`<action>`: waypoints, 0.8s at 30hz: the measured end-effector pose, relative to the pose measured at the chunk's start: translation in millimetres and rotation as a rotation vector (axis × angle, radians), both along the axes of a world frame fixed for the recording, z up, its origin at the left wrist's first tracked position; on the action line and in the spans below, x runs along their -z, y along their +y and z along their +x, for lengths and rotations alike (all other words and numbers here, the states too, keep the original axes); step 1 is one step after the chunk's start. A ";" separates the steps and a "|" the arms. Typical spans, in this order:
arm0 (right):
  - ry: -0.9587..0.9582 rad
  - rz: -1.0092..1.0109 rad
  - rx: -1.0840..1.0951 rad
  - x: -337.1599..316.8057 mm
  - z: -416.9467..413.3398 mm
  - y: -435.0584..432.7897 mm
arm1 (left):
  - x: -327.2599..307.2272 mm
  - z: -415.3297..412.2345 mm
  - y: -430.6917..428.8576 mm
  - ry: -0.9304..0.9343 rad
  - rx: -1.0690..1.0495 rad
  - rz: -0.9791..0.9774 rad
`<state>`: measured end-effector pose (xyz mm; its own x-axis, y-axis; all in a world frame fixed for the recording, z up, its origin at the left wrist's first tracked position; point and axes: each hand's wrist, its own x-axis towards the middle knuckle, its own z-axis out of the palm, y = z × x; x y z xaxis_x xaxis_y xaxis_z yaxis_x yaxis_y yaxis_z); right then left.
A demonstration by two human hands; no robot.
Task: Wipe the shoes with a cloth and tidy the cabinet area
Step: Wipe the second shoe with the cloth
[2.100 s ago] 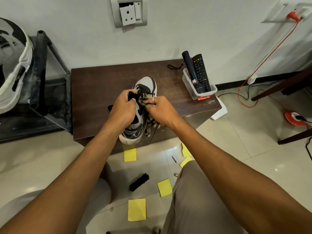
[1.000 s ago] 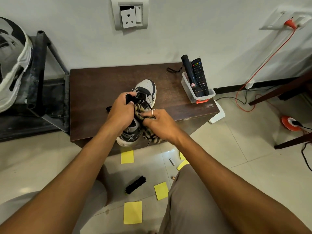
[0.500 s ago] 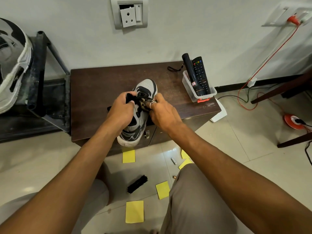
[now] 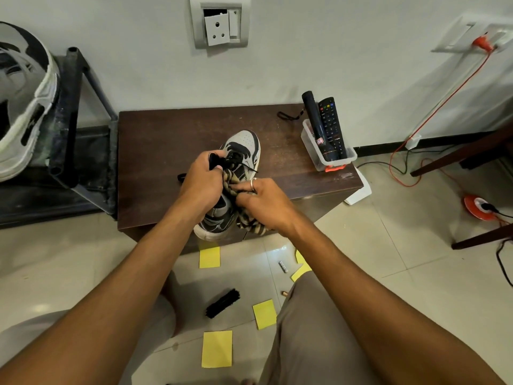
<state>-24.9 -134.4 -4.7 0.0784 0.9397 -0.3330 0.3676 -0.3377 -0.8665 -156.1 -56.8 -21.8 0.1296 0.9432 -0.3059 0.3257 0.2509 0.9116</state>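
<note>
A grey, white and black sneaker [image 4: 244, 145] is held above the front of a dark brown cabinet [image 4: 166, 143], toe pointing to the wall. My left hand [image 4: 202, 184] grips it at the tongue and laces. My right hand [image 4: 263, 201] grips a striped beige and black cloth [image 4: 249, 220] pressed against the shoe's right side. A second sneaker [image 4: 19, 107] lies at the far left on a black metal stand [image 4: 72, 107].
A clear plastic box [image 4: 327, 154] with a torch and a remote stands on the cabinet's right end. On the tiled floor lie several yellow sticky notes [image 4: 217, 348], a black brush [image 4: 222, 302] and a small battery [image 4: 283, 266]. Cables and an orange cord reel [image 4: 478, 207] lie at right.
My right hand has slid the cloth back along the shoe's right side toward the heel. The left hand keeps its hold on the shoe.
</note>
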 end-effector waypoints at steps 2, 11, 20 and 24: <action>0.025 0.012 0.010 8.3 -0.4 -7.8 | 0.7 -0.4 -0.3 -0.001 -0.006 -0.006; -0.735 0.234 -0.230 24.7 10.0 6.7 | 2.6 -2.0 1.6 -0.017 0.036 -0.010; -0.770 0.176 -0.047 21.7 18.1 37.1 | 0.8 -3.9 2.0 -0.008 0.033 -0.018; -0.419 0.095 0.040 17.1 12.4 40.5 | 1.0 -2.2 1.6 -0.010 0.020 -0.022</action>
<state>-12.6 -94.0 -21.8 0.2257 0.9581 -0.1764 0.6823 -0.2848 -0.6734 -158.4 -55.3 -22.8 0.1515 0.9335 -0.3251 0.3221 0.2643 0.9091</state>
